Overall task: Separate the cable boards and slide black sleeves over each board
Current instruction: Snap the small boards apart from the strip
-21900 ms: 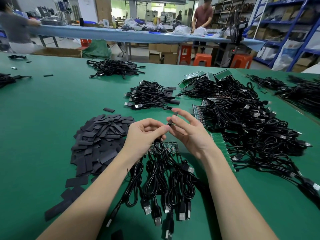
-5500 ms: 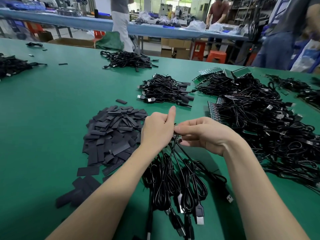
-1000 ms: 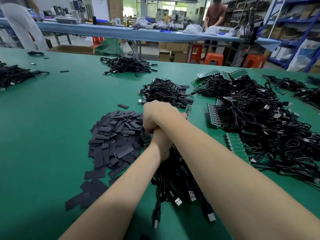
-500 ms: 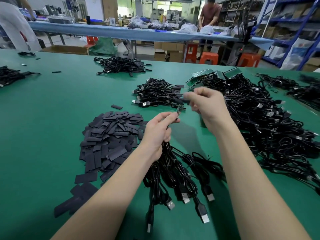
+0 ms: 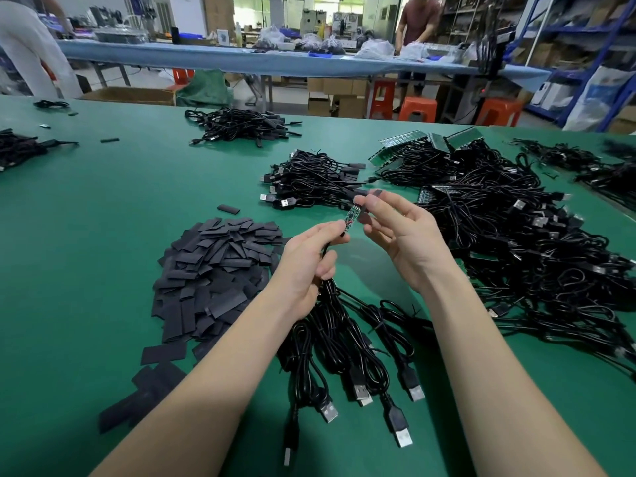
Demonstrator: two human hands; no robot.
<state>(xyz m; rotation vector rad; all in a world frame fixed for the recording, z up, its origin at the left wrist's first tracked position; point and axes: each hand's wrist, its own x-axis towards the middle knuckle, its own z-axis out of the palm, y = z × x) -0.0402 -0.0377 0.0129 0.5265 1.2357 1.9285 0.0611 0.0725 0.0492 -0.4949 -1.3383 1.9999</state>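
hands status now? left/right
Left hand: pinching the green board end of a cable.
Right hand: pinching a black sleeve at the board's tip.

No legible text, labels, brands or numbers on anything in view.

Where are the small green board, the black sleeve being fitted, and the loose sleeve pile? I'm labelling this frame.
green board [image 5: 351, 216]: head view, on its bare middle, between the two hands.
black sleeve [image 5: 373, 195]: head view, on its upper end above the fingertips.
sleeve pile [image 5: 216, 270]: head view, on the heap's centre.
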